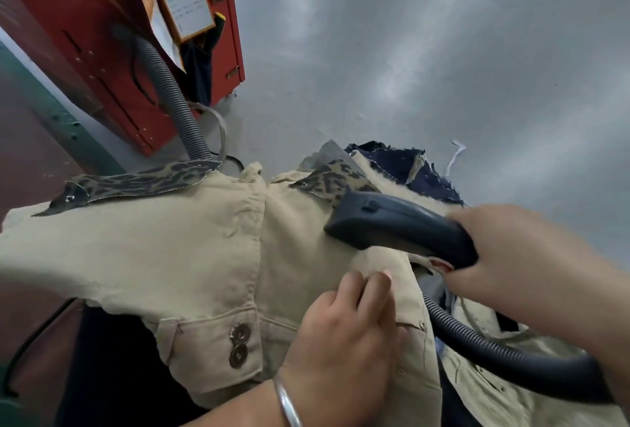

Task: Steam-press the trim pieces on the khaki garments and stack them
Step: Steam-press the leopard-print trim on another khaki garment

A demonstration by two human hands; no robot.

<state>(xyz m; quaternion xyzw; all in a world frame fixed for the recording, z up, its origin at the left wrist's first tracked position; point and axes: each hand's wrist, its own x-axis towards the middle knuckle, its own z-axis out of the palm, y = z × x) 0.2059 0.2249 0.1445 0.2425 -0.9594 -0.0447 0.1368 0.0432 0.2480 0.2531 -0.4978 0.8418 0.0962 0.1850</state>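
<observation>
A khaki garment (163, 249) lies spread across the middle of the view, with two metal snaps near its lower flap. Leopard-print trim pieces sit at its far edge, one on the left (136, 182) and one on the right (335, 179). My right hand (531, 256) grips the handle of a dark steam iron (392, 222), whose front rests by the right trim piece. My left hand (344, 338), with a silver bangle on the wrist, presses flat on the khaki cloth just below the iron.
A ribbed hose (494, 348) runs from the iron down to the right. Another grey ribbed hose (170, 92) rises at left beside a red cabinet (85, 34) with papers on it. Dark navy fabric (409, 164) lies beyond the garment. More khaki pieces (494, 389) lie at lower right.
</observation>
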